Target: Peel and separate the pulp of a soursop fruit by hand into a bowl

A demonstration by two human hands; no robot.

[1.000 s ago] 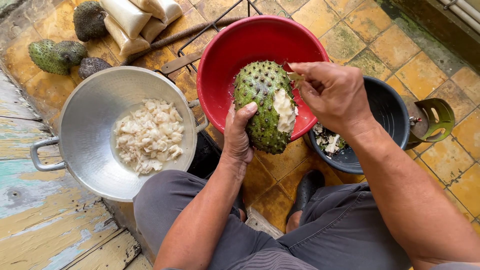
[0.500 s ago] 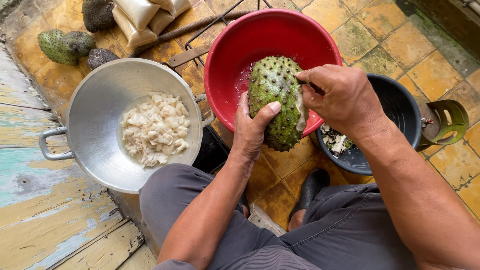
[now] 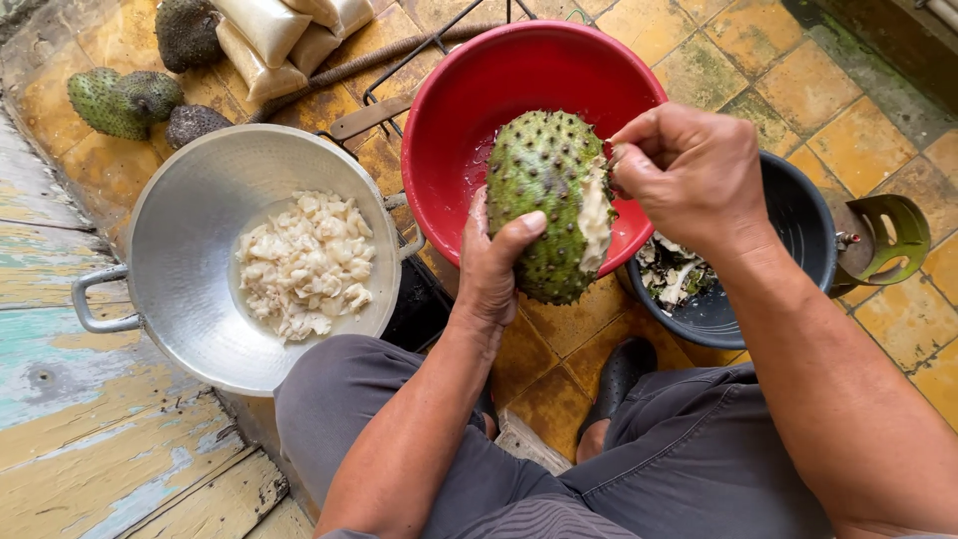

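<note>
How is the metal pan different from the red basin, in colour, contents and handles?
The metal pan is silvery grey; the red basin is bright red. The pan holds a heap of white fruit pulp, while the basin shows only a wet inner wall behind the green spiky fruit that the left hand holds. The pan has a looped side handle; no handle shows on the basin. Both are round and open.

There are two hands, the left hand and the right hand, and they hold one big green spiky fruit. There are three bowls: one red bowl far in the middle, one shiny metal pan on the left and one dark bowl on the right. Far on the left lie three more spiky fruits, one green and two dark, beside a few pale filled bags.
</note>
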